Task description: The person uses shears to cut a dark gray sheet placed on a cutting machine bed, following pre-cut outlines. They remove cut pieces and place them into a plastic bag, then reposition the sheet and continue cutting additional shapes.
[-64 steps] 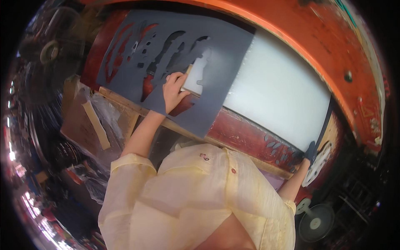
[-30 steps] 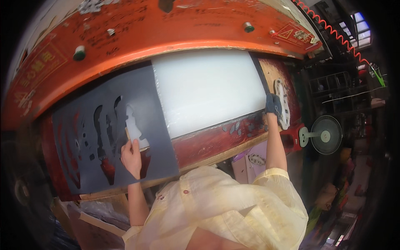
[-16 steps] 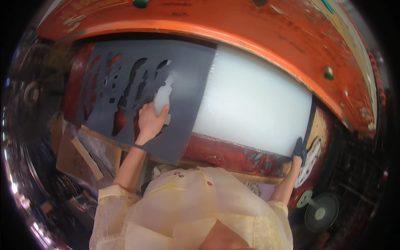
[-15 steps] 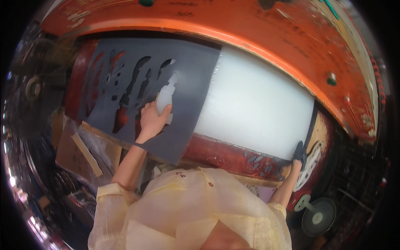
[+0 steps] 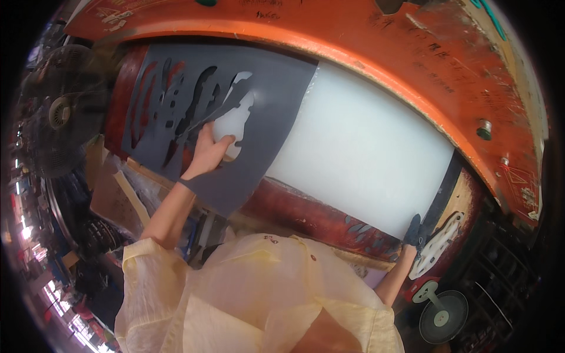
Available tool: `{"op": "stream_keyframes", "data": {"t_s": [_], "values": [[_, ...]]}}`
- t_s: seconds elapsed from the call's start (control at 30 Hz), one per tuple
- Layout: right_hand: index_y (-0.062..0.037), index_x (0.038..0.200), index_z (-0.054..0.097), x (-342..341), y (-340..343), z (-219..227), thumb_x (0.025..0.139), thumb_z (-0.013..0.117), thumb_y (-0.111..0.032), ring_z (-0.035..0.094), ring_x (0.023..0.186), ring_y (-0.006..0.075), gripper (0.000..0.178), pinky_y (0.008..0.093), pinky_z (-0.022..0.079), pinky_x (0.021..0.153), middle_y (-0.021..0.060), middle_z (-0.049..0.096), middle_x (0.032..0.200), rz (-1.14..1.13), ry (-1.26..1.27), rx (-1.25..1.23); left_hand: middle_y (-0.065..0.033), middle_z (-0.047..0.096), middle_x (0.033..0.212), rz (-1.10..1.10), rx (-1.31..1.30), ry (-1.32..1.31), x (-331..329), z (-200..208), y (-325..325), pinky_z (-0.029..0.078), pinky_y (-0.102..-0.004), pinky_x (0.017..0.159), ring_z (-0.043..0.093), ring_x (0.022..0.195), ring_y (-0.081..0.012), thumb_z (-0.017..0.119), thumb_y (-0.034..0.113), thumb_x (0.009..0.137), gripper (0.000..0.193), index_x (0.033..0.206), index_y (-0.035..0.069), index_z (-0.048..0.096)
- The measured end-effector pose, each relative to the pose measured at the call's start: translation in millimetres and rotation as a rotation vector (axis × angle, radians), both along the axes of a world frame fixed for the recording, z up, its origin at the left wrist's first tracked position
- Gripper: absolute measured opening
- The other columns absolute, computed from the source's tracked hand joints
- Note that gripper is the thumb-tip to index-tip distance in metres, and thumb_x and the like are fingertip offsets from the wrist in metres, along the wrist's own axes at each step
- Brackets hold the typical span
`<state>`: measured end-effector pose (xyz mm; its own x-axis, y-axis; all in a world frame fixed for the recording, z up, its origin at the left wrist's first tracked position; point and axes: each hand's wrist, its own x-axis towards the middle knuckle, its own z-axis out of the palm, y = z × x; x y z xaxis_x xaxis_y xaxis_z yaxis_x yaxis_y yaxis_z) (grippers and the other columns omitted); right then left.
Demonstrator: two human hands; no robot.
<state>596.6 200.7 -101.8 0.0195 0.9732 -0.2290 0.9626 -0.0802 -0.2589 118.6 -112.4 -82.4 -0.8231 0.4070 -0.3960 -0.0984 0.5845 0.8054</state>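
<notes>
My bare left hand (image 5: 210, 149) is closed on a dark grey sheet (image 5: 276, 109), at a strip beside one of its cut-outs. The sheet is thin and bendable, with several long, curved openings. Red surface shows through the left openings, white through those by my hand. The sheet overlaps the left part of a smooth white board (image 5: 365, 141). My right hand (image 5: 413, 235), in a dark glove, rests at the board's near right corner with its fingers stretched out along the edge.
An orange machine beam (image 5: 353, 44) arches across the far side. Small dark offcuts (image 5: 366, 230) lie on the red bed (image 5: 294, 203) before the board. A white perforated piece (image 5: 436, 247) is right of my glove. Fans stand at the left (image 5: 59, 112) and lower right (image 5: 442, 317).
The whole view has shifted a little. My left hand has pulled the strip of sheet, which now looks more bent, and more white shows through the opening. My right hand stays at the corner.
</notes>
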Motion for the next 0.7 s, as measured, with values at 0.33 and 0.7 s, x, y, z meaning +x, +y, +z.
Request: {"op": "stream_keyframes", "data": {"t_s": [0.33,0.7], "values": [[0.0002,0.112,0.059,17.2,-23.2,-31.3,0.09,0.042,-0.052,0.055,0.098,0.043,0.059,0.0447,0.043,0.084,0.0251,0.06,0.108,0.07,-0.108,0.209,-0.0079,0.06,0.085,0.112,0.035,0.085,-16.6,-33.2,-39.7,0.043,-0.027,0.076,0.055,0.082,-0.0157,0.053,0.021,0.088,0.022,0.095,0.0,0.055],[0.0035,0.124,0.051,-2.8,-30.2,-21.4,0.089,0.044,-0.055,0.054,0.109,0.0403,0.068,0.0442,0.041,0.092,0.0255,0.057,0.118,0.015,-0.18,0.142,-0.0086,0.061,0.103,-0.007,-0.142,-0.418,-51.5,-9.7,-10.8,0.042,-0.0287,0.074,0.055,0.088,-0.0188,0.05,0.057,0.087,0.069,0.12,-0.003,0.055]]}}
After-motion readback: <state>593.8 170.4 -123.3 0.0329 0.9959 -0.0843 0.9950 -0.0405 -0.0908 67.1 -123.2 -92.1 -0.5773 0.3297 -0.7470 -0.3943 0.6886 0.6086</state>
